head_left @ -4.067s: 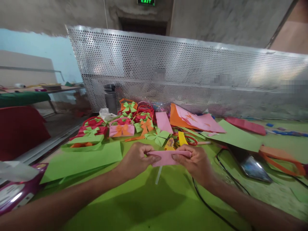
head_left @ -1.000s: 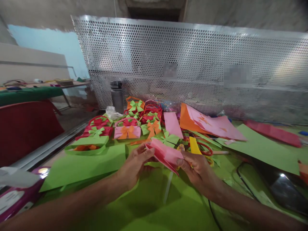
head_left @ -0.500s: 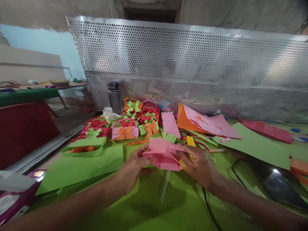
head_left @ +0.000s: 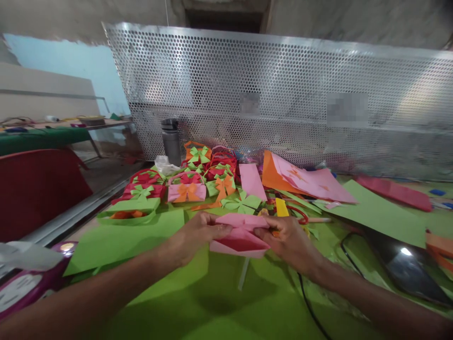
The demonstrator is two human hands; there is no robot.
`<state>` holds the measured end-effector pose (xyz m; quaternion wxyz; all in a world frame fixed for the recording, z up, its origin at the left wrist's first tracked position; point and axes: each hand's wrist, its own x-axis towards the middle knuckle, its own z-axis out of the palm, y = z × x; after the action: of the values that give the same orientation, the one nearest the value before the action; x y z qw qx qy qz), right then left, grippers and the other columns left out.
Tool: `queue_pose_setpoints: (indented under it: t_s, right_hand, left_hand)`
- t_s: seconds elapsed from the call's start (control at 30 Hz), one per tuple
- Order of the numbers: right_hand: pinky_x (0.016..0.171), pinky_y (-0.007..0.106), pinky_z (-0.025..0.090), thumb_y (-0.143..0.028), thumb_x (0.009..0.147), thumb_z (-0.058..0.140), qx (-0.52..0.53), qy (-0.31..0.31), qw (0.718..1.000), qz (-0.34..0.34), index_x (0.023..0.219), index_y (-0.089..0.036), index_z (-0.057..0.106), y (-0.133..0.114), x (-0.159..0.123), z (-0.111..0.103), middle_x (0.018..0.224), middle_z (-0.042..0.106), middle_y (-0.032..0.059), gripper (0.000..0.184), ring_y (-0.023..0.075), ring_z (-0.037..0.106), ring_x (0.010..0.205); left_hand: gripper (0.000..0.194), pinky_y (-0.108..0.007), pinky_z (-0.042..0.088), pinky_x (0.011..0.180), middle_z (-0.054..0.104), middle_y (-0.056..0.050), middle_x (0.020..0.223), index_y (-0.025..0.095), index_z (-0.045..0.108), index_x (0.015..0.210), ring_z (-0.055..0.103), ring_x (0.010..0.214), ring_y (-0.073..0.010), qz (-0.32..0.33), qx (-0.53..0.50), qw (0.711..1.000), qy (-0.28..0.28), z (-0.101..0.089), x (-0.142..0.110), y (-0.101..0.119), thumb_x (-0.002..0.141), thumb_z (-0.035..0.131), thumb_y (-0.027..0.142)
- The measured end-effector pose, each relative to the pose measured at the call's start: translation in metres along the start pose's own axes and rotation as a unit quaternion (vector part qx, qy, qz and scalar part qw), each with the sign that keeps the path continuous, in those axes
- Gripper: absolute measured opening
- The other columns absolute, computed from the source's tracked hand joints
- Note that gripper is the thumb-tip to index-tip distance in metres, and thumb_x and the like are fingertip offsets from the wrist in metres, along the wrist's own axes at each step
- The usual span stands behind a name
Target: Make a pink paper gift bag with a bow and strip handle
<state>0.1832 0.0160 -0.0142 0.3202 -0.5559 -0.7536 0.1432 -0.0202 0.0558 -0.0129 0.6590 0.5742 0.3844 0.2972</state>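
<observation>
A folded pink paper box (head_left: 240, 245) is held just above the green table, its open pocket facing me. My left hand (head_left: 201, 236) pinches its left side, thumb on the inner fold. On the opposite side my right hand (head_left: 286, 238) grips the paper between thumb and fingers; some fingers are hidden behind it. Just beyond the box lie a green paper bow (head_left: 242, 203) and a yellow strip (head_left: 281, 208). A white stick (head_left: 243, 274) rests on the table below it.
Small paper bags with bows (head_left: 187, 191) stand at the back left, beside a grey bottle (head_left: 171, 144). Pink sheets (head_left: 311, 182) and a green sheet (head_left: 385, 212) lie at right, near a dark phone-like device (head_left: 414, 269). A perforated metal panel (head_left: 283, 75) closes off the back.
The pink paper has been tilted and spread, so its pocket now shows wider. Both thumbs have shifted inward onto the fold. The view has moved slightly.
</observation>
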Motion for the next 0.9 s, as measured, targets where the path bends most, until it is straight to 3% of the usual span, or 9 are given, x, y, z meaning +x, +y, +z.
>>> queue_pose_setpoints:
  t_s: [0.37, 0.57, 0.7, 0.9]
  right_hand:
    - [0.046, 0.021, 0.026, -0.026, 0.082, 0.046, -0.009, -0.083, 0.996, 0.008, 0.058, -0.016, 0.052, -0.009, -0.001, 0.0, 0.052, 0.044, -0.004, 0.026, 0.0091, 0.039, 0.049]
    - [0.046, 0.021, 0.026, -0.032, 0.086, 0.043, 0.015, -0.05, 0.998, -0.03, 0.056, -0.018, 0.042, -0.011, -0.006, 0.001, 0.052, 0.037, -0.0048, 0.033, 0.0087, 0.036, 0.049]
    - [0.052, 0.022, 0.032, -0.038, 0.091, 0.034, 0.091, -0.003, 0.995, -0.044, 0.073, -0.017, 0.052, -0.013, -0.007, -0.003, 0.059, 0.046, -0.0032, 0.032, 0.0106, 0.043, 0.055]
    - [0.06, 0.023, 0.04, -0.038, 0.088, 0.042, 0.144, -0.027, 0.989, -0.033, 0.088, -0.016, 0.06, -0.011, -0.007, -0.004, 0.076, 0.061, 0.0015, 0.028, 0.0138, 0.055, 0.068]
  left_hand:
    - [0.021, -0.021, 0.043, 0.047, 0.07, -0.007, 0.066, 0.012, 0.07, 0.074, 0.06, 0.05, -0.0141, -0.055, 0.008, 0.998, 0.033, 0.005, -0.004, 0.007, 0.056, 0.075, 0.023]
    - [0.017, -0.022, 0.045, 0.049, 0.069, -0.005, 0.062, 0.013, 0.07, 0.07, 0.061, 0.05, -0.0145, -0.027, -0.012, 0.998, 0.046, 0.009, -0.007, 0.004, 0.058, 0.075, 0.025]
    - [0.023, -0.027, 0.05, 0.061, 0.071, -0.006, 0.07, 0.013, 0.07, 0.081, 0.065, 0.062, -0.0181, 0.021, -0.059, 0.998, 0.03, 0.004, -0.006, 0.005, 0.063, 0.073, 0.026]
    - [0.02, -0.027, 0.049, 0.06, 0.071, -0.007, 0.072, 0.013, 0.069, 0.079, 0.065, 0.063, -0.0185, 0.057, -0.053, 0.996, 0.041, -0.007, -0.001, 0.002, 0.065, 0.072, 0.027]
